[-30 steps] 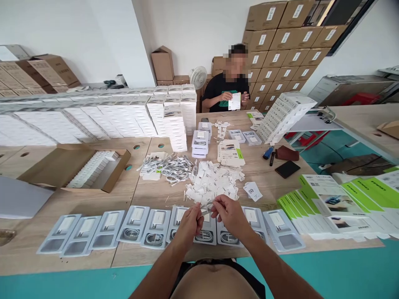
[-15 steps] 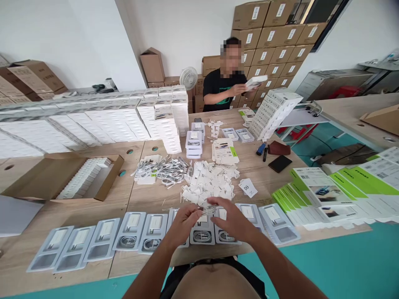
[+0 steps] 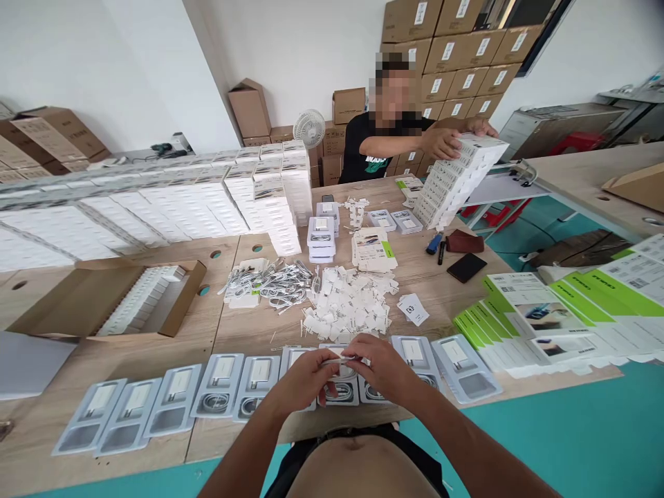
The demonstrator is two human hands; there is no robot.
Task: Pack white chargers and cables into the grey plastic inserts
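Over the row of trays, both hands are close together on a pale charging cable (image 3: 337,360), bent into a loop. My left hand (image 3: 306,379) has its fingers closed on the cable's left side. My right hand (image 3: 381,365) pinches the other side; its fingertips partly hide the cable. Below lies a grey plastic tray (image 3: 339,408) with a coiled cable in its lower compartment. Along the front edge stand several more trays, such as one tray (image 3: 218,384) with a white adapter and a coil, and another tray (image 3: 173,401) with an adapter and a bare lower compartment.
Beyond my hands lie a heap of small white pieces (image 3: 353,304) and a pile of cables (image 3: 285,283). An open carton (image 3: 173,311) stands left. Green-white printed boxes (image 3: 544,311) lie right. Across the table, a co-worker (image 3: 363,149) has both hands on a stack of boxes (image 3: 456,180).
My hands have drawn closer together, and the cable now forms a loop between them. The co-worker's hands have moved from a held box to the stack at the right.
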